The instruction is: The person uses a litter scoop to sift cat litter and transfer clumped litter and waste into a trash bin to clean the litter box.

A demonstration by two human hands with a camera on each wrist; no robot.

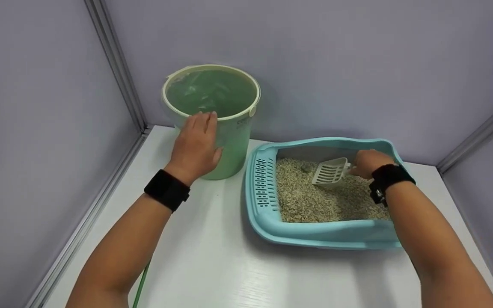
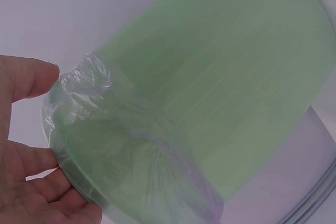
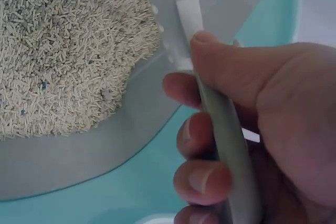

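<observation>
The right hand (image 1: 368, 163) grips the handle of a pale slotted scoop (image 1: 331, 172), fingers (image 3: 202, 179) curled under the handle and the thumb pressed along its top. The scoop lies inside the blue litter tray (image 1: 268, 222), over the beige litter (image 1: 310, 201) near the tray's back wall. Its long axis runs roughly left to right in the head view: the handle points right, into the hand, and the slotted blade points left toward the tray's perforated side step, tilted a little downward. In the right wrist view the blade's edge sits close above the pellets; whether it touches them cannot be told.

The left hand (image 1: 197, 143) rests flat against the near side of a green bucket (image 1: 229, 145), fingers straight and together, fingertips reaching the cream rim, thumb spread apart to the right. It clamps nothing. The bucket stands upright just left of the tray, lined with a thin clear bag (image 2: 100, 103) folded over the rim.

Both stand on a white table (image 1: 212, 256) set in a corner of grey walls. Each wrist wears a black band.
</observation>
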